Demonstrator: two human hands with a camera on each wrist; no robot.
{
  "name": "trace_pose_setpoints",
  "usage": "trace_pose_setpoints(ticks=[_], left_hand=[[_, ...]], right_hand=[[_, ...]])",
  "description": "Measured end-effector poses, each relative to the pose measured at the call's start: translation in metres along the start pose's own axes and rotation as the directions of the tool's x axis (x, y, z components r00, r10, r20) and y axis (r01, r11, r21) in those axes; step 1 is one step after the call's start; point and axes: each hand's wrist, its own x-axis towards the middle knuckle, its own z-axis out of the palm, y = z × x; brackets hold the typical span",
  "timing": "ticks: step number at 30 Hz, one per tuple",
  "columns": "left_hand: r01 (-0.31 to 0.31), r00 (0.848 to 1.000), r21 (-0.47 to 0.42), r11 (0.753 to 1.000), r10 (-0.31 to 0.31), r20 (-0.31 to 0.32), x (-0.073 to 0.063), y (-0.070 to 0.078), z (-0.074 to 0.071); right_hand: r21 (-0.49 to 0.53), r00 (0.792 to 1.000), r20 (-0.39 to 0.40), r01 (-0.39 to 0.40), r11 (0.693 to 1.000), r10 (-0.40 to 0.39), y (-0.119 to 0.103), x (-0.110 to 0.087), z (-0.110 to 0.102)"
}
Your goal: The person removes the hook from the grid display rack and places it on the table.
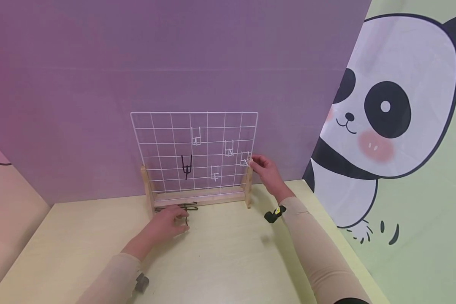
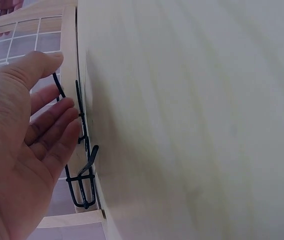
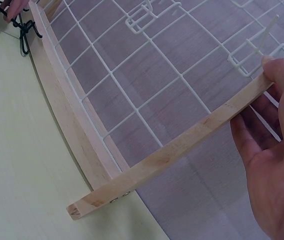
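Note:
A white wire grid [image 1: 194, 112] stands upright in a wooden stand [image 3: 167, 155]. My right hand [image 1: 266, 171] holds the right post near its top, thumb at the front and fingers behind, close by a white hook [image 1: 245, 162]. Several white hooks hang on the grid, along with one black hook [image 1: 187, 170]. More black wire hooks [image 2: 87, 176] lie at the stand's front left foot. Over them is my left hand [image 1: 169, 226], its thumb and fingers apart and loosely bent, fingertips right at the black wire.
Under the stand lies a pale wooden tabletop [image 1: 220, 253], stretching toward me and to both sides. A purple wall panel [image 1: 99, 105] rises close behind the grid. On the right, a wall bears a large panda picture [image 1: 410, 84].

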Motion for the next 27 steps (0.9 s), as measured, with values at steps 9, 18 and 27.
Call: trace_pose_setpoints(ticks=[9,18,27], left_hand=[[-0.009,1.0,0.046,0.999,0.008,0.022,0.0005,0.0004,0.0008],[0.004,0.999,0.047,0.999,-0.006,0.04,-0.0003,0.0002,0.0009],[0.007,0.999,0.044,0.999,-0.009,0.045,-0.0005,-0.0017,0.0008]], right_hand=[[0.012,1.0,-0.004,0.01,1.0,-0.01,0.0013,0.0011,0.0008],[0.002,1.0,0.001,-0.003,1.0,0.003,-0.0003,-0.0001,0.0009],[0.031,1.0,-0.007,-0.003,1.0,0.004,-0.0022,-0.0015,0.0018]])
